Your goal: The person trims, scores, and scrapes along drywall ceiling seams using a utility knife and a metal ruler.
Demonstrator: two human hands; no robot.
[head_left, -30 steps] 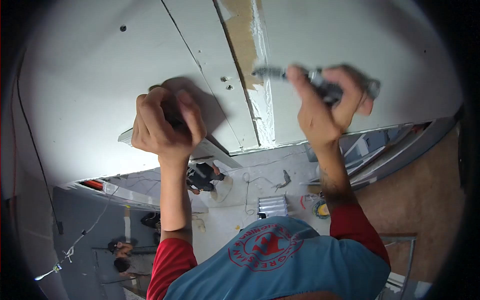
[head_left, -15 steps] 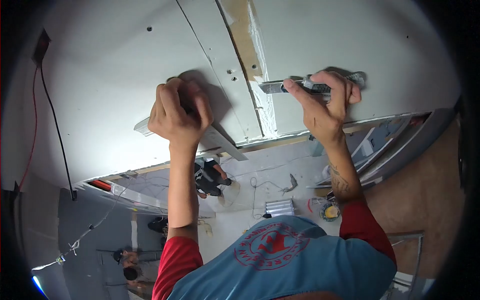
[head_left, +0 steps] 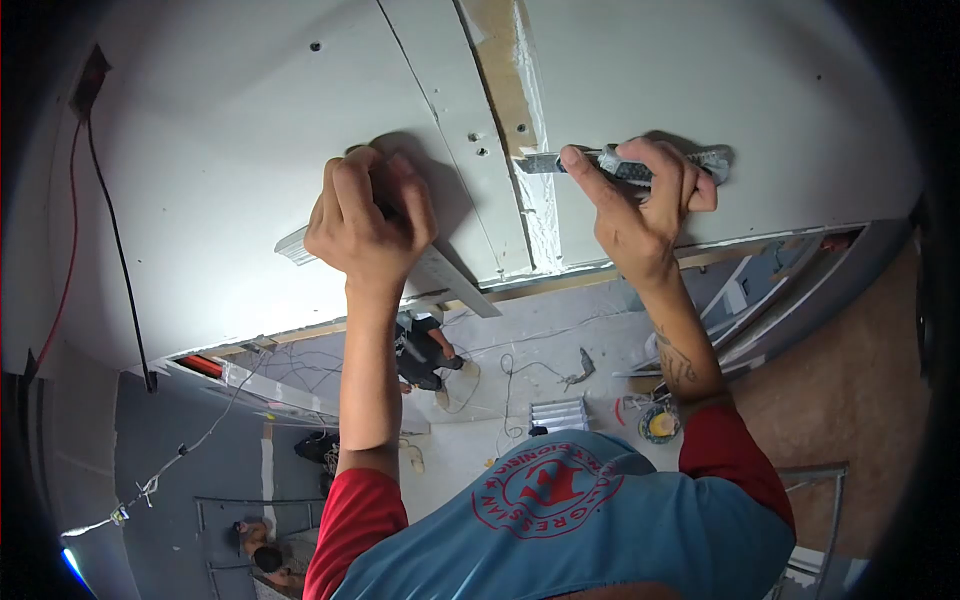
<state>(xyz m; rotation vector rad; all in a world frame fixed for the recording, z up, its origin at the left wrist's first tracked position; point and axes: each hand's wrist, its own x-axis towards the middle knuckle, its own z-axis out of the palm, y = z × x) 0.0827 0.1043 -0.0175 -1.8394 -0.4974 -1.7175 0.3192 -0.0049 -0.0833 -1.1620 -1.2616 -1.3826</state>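
Note:
Against the white board point(head_left: 680, 60), my right hand point(head_left: 650, 205) grips a utility knife point(head_left: 632, 165), its blade over the white-edged brown strip point(head_left: 500, 55) between boards. My left hand point(head_left: 370, 215) is closed with curled fingers beside the board seam. Its fingers hide most of what they hold; a metal strip point(head_left: 455, 280) shows on both sides of this hand, reaching past the board's lower edge. Small holes point(head_left: 478, 144) mark the board between my hands.
Below are a person in dark clothes point(head_left: 425, 350), a corded tool point(head_left: 580, 367), a ribbed pale object point(head_left: 558, 414) and a round yellow item point(head_left: 658, 425). Other people point(head_left: 268, 555) are at lower left. Red and black cables point(head_left: 115, 230) hang at left.
The knife has moved left and down from its blurred position, and its blade now lies at the brown strip. The view has shifted, bringing the cable box into sight at left.

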